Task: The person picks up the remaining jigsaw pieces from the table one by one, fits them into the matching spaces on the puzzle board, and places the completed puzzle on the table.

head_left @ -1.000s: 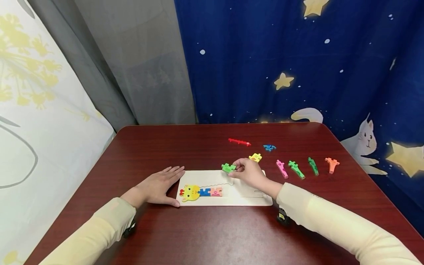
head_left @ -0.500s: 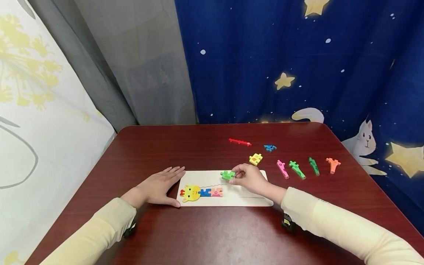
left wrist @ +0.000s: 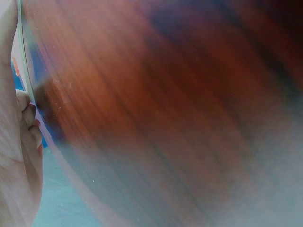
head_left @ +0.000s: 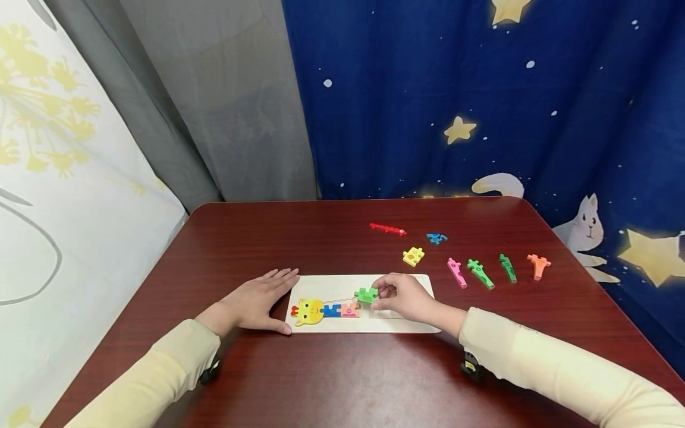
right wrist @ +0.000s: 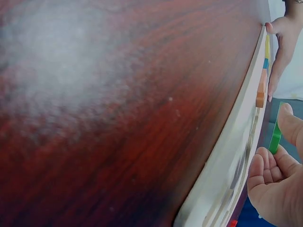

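Observation:
My right hand (head_left: 405, 298) pinches a light green puzzle piece (head_left: 365, 295) between thumb and fingers, just above the white puzzle board (head_left: 321, 285). In the right wrist view the green piece (right wrist: 275, 135) is tilted and apart from the board (right wrist: 227, 165). A yellow giraffe head (head_left: 308, 312), a blue piece (head_left: 331, 311) and a pink piece (head_left: 350, 310) lie joined in a row on the board's left part. Spread fingers of my left hand (head_left: 262, 301) rest flat on the table, thumb and fingertips at the board's left edge. The left wrist view shows mostly blurred table.
Behind and right of the board lie a yellow piece (head_left: 413, 257), a blue piece (head_left: 436, 238), a red strip (head_left: 387, 229), a pink piece (head_left: 456, 273), a green piece (head_left: 480, 273), a dark green piece (head_left: 507, 268) and an orange piece (head_left: 538, 267) on the brown table (head_left: 267, 238).
My right hand has brought the green piece from the board's far edge down toward the near side, close behind the pink piece's right end. The left hand has stayed in place.

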Demonstrator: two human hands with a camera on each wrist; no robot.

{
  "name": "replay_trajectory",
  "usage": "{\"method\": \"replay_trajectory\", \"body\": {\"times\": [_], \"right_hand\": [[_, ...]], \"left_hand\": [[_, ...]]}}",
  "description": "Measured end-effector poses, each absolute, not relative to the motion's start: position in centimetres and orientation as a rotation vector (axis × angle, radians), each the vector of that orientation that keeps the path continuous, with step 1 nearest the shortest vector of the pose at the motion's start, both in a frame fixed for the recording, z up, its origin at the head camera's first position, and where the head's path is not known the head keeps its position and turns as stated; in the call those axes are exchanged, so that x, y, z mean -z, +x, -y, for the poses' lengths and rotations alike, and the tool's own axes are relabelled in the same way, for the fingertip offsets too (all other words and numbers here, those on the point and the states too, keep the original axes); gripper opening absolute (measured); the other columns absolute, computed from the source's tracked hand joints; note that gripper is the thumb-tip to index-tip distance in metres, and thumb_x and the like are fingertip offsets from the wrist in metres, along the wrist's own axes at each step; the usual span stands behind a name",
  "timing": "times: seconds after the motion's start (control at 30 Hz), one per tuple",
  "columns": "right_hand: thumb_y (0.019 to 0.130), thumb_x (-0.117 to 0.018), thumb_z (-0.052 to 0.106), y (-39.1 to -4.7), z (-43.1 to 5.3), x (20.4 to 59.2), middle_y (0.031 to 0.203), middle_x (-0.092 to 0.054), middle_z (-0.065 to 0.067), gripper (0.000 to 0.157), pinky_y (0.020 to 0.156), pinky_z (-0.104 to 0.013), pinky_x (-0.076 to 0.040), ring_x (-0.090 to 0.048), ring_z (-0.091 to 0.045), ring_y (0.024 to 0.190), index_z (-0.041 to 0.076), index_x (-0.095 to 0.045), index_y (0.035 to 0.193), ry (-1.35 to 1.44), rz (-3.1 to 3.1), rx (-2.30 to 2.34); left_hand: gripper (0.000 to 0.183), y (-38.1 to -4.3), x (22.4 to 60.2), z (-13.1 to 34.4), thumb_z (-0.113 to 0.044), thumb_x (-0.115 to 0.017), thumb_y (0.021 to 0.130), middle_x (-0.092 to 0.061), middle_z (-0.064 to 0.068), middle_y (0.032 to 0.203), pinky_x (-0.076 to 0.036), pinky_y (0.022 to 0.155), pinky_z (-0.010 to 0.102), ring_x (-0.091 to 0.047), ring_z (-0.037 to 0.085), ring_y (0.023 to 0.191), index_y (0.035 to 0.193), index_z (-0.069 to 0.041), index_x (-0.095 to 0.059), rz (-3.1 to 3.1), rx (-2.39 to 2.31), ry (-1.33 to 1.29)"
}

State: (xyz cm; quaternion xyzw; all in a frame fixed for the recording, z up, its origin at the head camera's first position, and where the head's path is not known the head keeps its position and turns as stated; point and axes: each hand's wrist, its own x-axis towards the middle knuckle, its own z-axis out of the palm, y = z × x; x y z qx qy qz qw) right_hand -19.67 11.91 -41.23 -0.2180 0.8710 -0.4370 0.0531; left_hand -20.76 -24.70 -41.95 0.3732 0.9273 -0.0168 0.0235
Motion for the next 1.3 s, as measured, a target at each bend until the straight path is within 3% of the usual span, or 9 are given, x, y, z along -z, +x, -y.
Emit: {"method": "replay_trajectory", "body": {"times": [0.4, 0.7, 1.3], "right_hand": [[0.077, -0.083, 0.011, -19.1, -12.3, 41.3, 0.081, -0.062, 0.004, 0.030, 0.068, -0.025, -0.051, -0.057, -0.011, 0.075, 0.001, -0.071, 0.103, -0.747, -2.638, 1.276], [0.074, -0.084, 0.008, -19.0, -12.4, 41.7, 0.084, -0.065, -0.003, 0.031, 0.069, -0.024, -0.052, -0.058, -0.011, 0.076, 0.000, -0.071, 0.101, -0.791, -2.647, 1.281], [0.072, -0.086, 0.009, -19.0, -12.4, 42.3, 0.084, -0.063, 0.001, 0.031, 0.071, -0.027, -0.053, -0.060, -0.014, 0.078, 0.002, -0.072, 0.099, -0.888, -2.659, 1.250]], "left_hand": [[0.115, -20.8, 42.0, 24.8, -0.087, -0.041, 0.075, -0.021, 0.007, 0.160, -0.019, 0.117, 0.039, -0.020, 0.024, 0.145, 0.155, -0.007, -0.023, -2.869, 0.065, 1.160], [0.115, -20.8, 42.0, 24.8, -0.087, -0.041, 0.075, -0.021, 0.007, 0.159, -0.019, 0.117, 0.039, -0.020, 0.025, 0.145, 0.155, -0.006, -0.023, -2.871, 0.065, 1.170], [0.115, -20.5, 41.8, 24.6, -0.088, -0.041, 0.075, -0.019, 0.006, 0.160, -0.019, 0.117, 0.039, -0.019, 0.024, 0.145, 0.155, -0.008, -0.022, -2.864, 0.076, 1.121]]}}
